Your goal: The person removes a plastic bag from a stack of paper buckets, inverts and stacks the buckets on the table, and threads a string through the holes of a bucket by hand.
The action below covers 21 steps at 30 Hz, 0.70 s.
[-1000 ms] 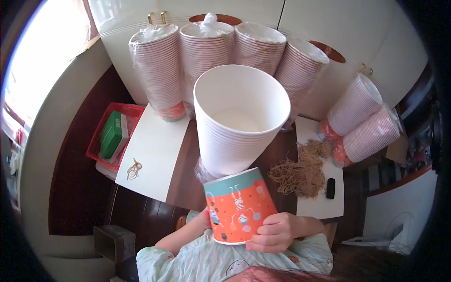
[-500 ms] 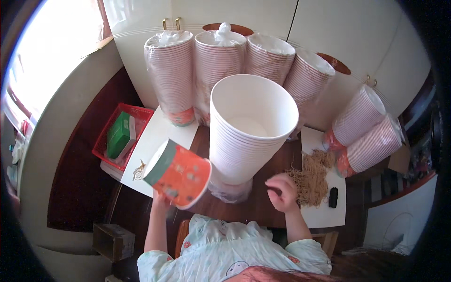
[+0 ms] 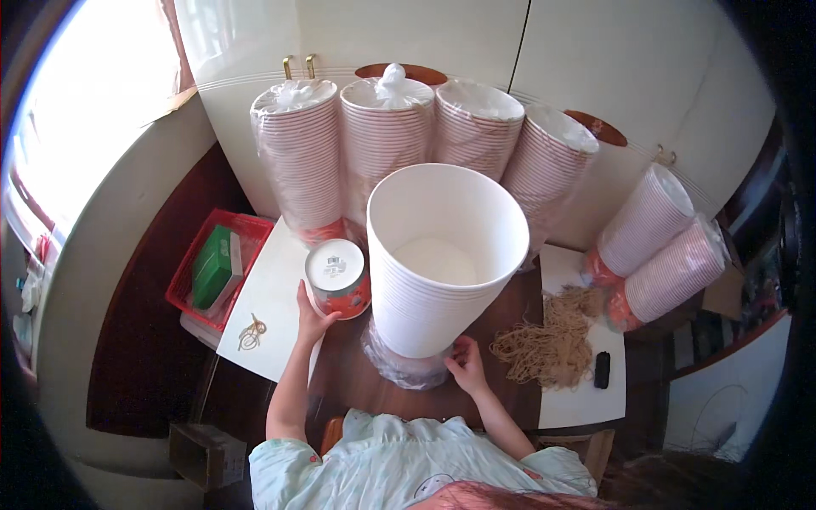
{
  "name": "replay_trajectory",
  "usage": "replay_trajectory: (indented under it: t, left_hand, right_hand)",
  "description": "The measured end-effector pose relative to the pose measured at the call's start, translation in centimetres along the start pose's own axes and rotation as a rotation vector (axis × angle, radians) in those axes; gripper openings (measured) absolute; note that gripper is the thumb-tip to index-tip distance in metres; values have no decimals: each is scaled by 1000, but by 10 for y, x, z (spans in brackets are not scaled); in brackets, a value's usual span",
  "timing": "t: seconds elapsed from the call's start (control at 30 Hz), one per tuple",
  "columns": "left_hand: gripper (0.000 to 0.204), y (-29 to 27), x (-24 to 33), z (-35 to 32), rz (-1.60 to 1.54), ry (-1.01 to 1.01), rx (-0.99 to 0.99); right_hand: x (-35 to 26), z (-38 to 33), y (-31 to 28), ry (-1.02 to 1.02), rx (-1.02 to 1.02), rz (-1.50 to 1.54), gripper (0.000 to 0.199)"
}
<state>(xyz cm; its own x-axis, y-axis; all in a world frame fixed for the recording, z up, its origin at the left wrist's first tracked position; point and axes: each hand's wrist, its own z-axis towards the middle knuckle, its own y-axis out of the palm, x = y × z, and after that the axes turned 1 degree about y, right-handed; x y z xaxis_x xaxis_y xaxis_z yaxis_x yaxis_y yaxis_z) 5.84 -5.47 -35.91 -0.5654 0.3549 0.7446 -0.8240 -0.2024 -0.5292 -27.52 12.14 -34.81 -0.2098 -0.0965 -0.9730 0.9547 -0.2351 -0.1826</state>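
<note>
An orange paper cup (image 3: 346,303) with a pale base stands upside down at the left of the table, base up. My left hand (image 3: 313,316) is closed around its near left side, thumb in front. Beside it rises a tall stack of white paper cups (image 3: 442,297), mouths up, the largest thing in view. A crumpled clear plastic bag (image 3: 404,372) is gathered around the stack's foot. At the bottom right of that stack, my right hand (image 3: 465,365) pinches the bag's edge; its fingertips are partly hidden.
Several plastic-wrapped cup stacks (image 3: 297,161) line the back, and two wrapped stacks (image 3: 667,268) lean at the right. Tan string (image 3: 552,344) and a small black object (image 3: 602,371) lie at the right. A red basket (image 3: 246,219) holding a green box (image 3: 214,265) sits left.
My left hand has turned the orange cup from tilted to base-up and brought it beside the stack. My right hand has moved left and down to the stack's foot. The view has shifted slightly.
</note>
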Motion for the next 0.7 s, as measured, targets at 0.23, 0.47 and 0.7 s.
replay_trajectory:
  t: [0.23,0.47,0.7]
  left_hand:
    - [65,-74,186,66,-91,559,271]
    - [47,-94,330,85,70,1067,-204]
    - [46,-117,290,61,-55,1000,165]
  right_hand:
    - [13,-1,5,366,64,474,35]
    - [15,6,23,748,196,879,40]
    - [31,-13,18,589,210,720,38]
